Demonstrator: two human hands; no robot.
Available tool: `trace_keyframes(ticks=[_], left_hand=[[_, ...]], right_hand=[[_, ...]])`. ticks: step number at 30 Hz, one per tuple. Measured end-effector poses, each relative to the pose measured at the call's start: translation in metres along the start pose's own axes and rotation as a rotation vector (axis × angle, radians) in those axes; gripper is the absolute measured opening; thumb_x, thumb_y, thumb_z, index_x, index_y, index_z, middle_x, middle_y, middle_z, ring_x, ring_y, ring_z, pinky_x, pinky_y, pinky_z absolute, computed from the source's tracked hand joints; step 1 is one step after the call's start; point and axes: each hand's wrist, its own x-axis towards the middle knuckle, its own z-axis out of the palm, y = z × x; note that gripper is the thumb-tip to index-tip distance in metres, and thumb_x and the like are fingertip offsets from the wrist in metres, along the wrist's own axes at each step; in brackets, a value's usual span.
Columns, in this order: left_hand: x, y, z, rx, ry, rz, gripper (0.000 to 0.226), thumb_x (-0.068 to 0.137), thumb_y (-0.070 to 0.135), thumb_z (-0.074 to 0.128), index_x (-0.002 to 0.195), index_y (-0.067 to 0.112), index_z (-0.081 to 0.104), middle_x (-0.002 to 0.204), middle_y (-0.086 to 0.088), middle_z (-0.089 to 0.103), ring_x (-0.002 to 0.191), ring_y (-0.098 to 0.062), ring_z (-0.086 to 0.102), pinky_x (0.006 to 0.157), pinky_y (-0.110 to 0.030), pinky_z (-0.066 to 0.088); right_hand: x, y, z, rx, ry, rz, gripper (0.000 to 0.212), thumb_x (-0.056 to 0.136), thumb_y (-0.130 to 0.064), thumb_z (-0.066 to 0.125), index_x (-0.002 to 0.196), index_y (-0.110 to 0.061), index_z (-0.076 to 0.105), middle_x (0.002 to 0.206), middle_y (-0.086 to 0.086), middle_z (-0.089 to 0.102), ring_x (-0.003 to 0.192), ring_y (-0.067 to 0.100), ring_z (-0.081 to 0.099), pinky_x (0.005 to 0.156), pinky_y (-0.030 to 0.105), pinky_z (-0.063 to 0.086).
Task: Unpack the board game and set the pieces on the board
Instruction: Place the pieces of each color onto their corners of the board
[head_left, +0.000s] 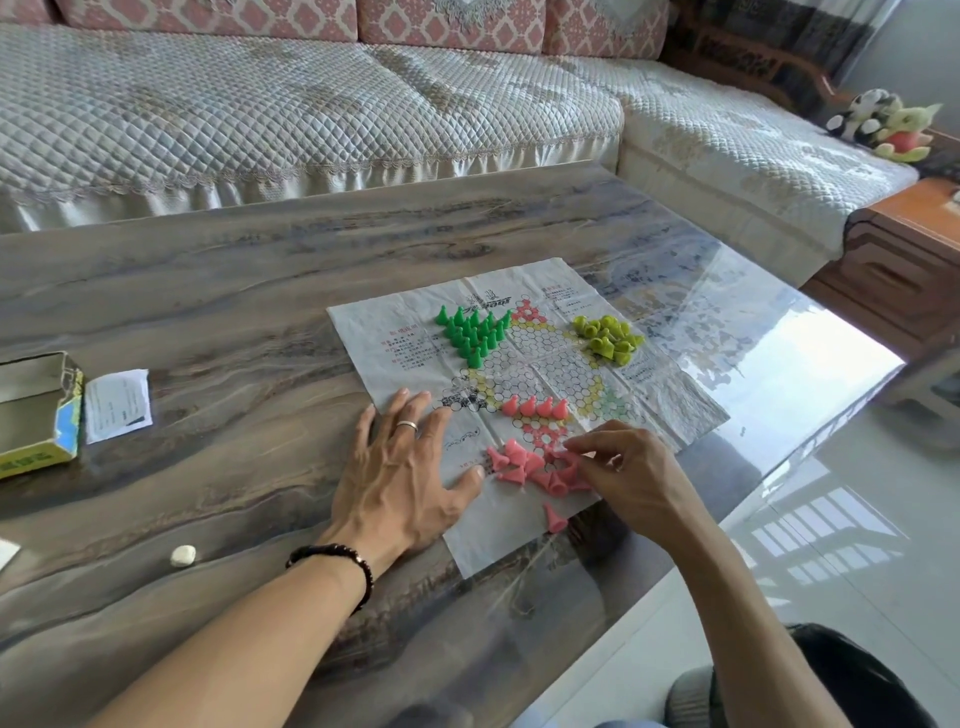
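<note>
Nearest you: your left hand (410, 467) lies flat, fingers spread and straight, pressing the near-left corner of the paper board (524, 410) onto the table (218, 291); it grasps nothing. A ring sits on one finger, a dark bead bracelet (337, 564) on the wrist.

Your right hand (631, 470) reaches into the loose pile of pink pieces (535, 467) at the board's near edge, fingertips curled in among them. Whether they actually pinch a piece, you cannot tell. One pink piece (554, 517) lies tipped over, just nearer than the pile.

Mid-board: four pink pieces (535, 407) stand upright in a row.

Far side: green pieces (471, 332) stand in a triangle at the far left; yellow-green pieces (608, 336) lie heaped at the far right.

Left of the board: a small white lump (183, 556), a white slip of paper (118, 405), an open box (39, 410).

Beyond the table: a quilted sofa (311, 109).
</note>
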Motion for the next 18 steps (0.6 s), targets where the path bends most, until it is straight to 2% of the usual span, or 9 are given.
trace_keyframes(ticks=[4,6,8,10,13,16,18], left_hand=[[0.0013,-0.0010,0.0038,-0.001,0.005,-0.012,0.082,0.083,0.069,0.026,0.151,0.023,0.025,0.162,-0.005,0.017,0.150,-0.021,0.004,0.121,-0.045,-0.001],[0.0022,-0.0014,0.0054,0.002,0.003,-0.011,0.081,0.084,0.069,0.027,0.151,0.023,0.025,0.161,-0.006,0.017,0.150,-0.021,0.005,0.120,-0.046,-0.001],[0.0024,-0.0012,0.0054,-0.004,0.008,-0.009,0.082,0.083,0.070,0.026,0.150,0.023,0.026,0.161,-0.006,0.018,0.150,-0.022,0.006,0.120,-0.046,-0.001],[0.0019,-0.0011,0.0046,-0.002,0.007,-0.005,0.082,0.083,0.070,0.025,0.151,0.023,0.026,0.161,-0.006,0.017,0.150,-0.022,0.005,0.120,-0.047,0.000],[0.0019,-0.0010,0.0038,0.005,0.005,-0.005,0.082,0.083,0.070,0.024,0.151,0.023,0.025,0.162,-0.006,0.017,0.150,-0.021,0.005,0.121,-0.046,0.000],[0.0018,-0.0011,0.0032,0.015,-0.002,-0.005,0.080,0.085,0.069,0.025,0.151,0.024,0.023,0.162,-0.005,0.015,0.150,-0.021,0.004,0.120,-0.046,0.000],[0.0014,-0.0008,0.0026,0.020,-0.007,-0.003,0.079,0.086,0.069,0.026,0.151,0.024,0.023,0.162,-0.005,0.015,0.150,-0.021,0.003,0.120,-0.046,0.000]], right_hand=[[-0.0010,0.0002,-0.0005,-0.069,0.061,0.033,0.012,0.078,-0.016,0.070,0.084,-0.024,0.075,0.082,-0.012,0.064,0.073,0.007,0.057,0.061,0.008,0.040],[-0.0009,0.0006,0.0001,-0.089,0.085,0.062,0.014,0.077,-0.014,0.068,0.087,-0.021,0.074,0.082,-0.009,0.065,0.074,0.009,0.057,0.060,0.006,0.037],[-0.0007,0.0010,0.0007,-0.082,0.094,0.078,0.021,0.080,-0.017,0.066,0.099,-0.020,0.073,0.085,-0.008,0.066,0.074,0.005,0.058,0.062,0.009,0.039],[-0.0011,0.0008,-0.0001,-0.072,0.092,0.085,0.022,0.082,-0.018,0.066,0.103,-0.021,0.072,0.086,-0.011,0.066,0.075,0.000,0.057,0.063,0.010,0.039],[-0.0015,-0.0004,-0.0020,-0.045,0.098,0.098,0.017,0.083,-0.023,0.067,0.099,-0.021,0.074,0.086,-0.011,0.067,0.076,-0.002,0.058,0.064,0.011,0.042],[0.0017,0.0001,-0.0021,-0.094,0.072,0.063,0.016,0.082,-0.032,0.072,0.094,-0.022,0.075,0.087,-0.008,0.067,0.076,0.003,0.059,0.066,0.019,0.047],[0.0042,0.0003,-0.0025,-0.144,0.037,0.042,0.014,0.083,-0.030,0.071,0.092,-0.021,0.076,0.086,-0.007,0.065,0.076,0.006,0.057,0.063,0.015,0.042]])
